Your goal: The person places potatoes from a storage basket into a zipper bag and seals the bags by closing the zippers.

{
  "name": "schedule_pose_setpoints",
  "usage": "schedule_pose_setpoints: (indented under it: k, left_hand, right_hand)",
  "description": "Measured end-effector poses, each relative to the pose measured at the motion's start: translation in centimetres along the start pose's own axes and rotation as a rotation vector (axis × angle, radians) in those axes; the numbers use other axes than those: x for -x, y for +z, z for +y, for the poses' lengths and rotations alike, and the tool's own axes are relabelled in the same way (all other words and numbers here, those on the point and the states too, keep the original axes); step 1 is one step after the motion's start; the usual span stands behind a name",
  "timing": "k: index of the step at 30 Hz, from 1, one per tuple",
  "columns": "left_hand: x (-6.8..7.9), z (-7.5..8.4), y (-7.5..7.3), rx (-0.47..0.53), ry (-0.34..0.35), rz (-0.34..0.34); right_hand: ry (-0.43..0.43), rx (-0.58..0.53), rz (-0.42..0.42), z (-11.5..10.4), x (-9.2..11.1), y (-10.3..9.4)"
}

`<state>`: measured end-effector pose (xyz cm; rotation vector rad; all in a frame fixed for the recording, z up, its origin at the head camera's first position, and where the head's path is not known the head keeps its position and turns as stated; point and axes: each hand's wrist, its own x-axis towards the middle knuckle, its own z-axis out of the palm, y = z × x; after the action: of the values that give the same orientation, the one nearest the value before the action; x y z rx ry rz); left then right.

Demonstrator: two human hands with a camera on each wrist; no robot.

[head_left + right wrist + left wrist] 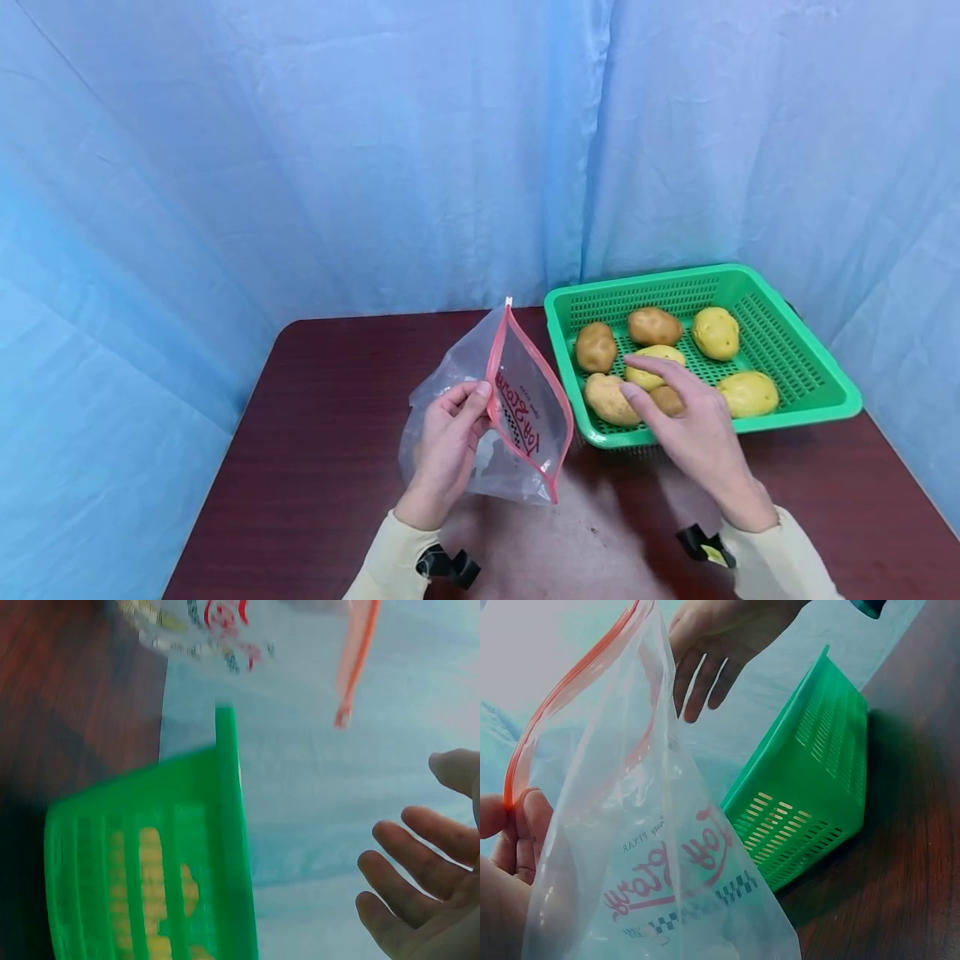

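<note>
My left hand (450, 437) pinches the red zip edge of a clear plastic zip bag (468, 358) between thumb and fingers. The bag's mouth gapes toward the right, and red "Toy Story" lettering shows on its side. Through the plastic in the right wrist view, a blurred yellowish patch shows. My right hand (697, 429) hovers over the near rim of a green basket (813, 367), fingers apart and holding nothing. Several potatoes lie in this basket, among them a brown potato (596, 347), a yellow potato (748, 394) and a tan potato (611, 400). Part of one brown potato (666, 402) is behind the right hand.
The basket stands at the right on a dark reddish-brown table (322, 450), close to the bag's right side. Blue curtains (420, 167) hang behind and beside the table. A black strap piece (450, 567) sits by the left sleeve, another by the right.
</note>
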<state>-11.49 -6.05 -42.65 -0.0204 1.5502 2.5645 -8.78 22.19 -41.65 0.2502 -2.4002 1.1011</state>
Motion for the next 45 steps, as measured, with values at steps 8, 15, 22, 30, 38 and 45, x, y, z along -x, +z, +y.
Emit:
schedule_pose_setpoints:
  k: [8,15,22,30,38,45]
  left_hand:
    - [0.0,0.1,-0.2,-0.002,-0.01,-0.001]
    - [0.1,0.2,-0.4,-0.029,-0.009,-0.005]
    - [0.1,0.1,-0.3,-0.016,-0.002,-0.012]
    - [0.2,0.0,-0.1,-0.011,-0.009,-0.01]
    - [0.2,0.0,-0.2,-0.009,-0.014,-0.001]
    - [0.1,-0.1,-0.3,-0.007,-0.014,-0.001]
  right_hand:
    - [0.075,0.089,-0.104,2.1,-0.6,-2.4]
    - [0.085,0.105,-0.223,3.2,-1.4,-2.3]
    - [0.151,0.1,-0.349,3.9,-2.3,-1.4]
    - [0.168,0.113,-0.432,5.0,-3.4,-0.5]
    - [0.124,0.135,-0.487,6.0,-4.2,0.4]
    - [0.124,0.131,-0.57,6.6,-4.6,1.0]
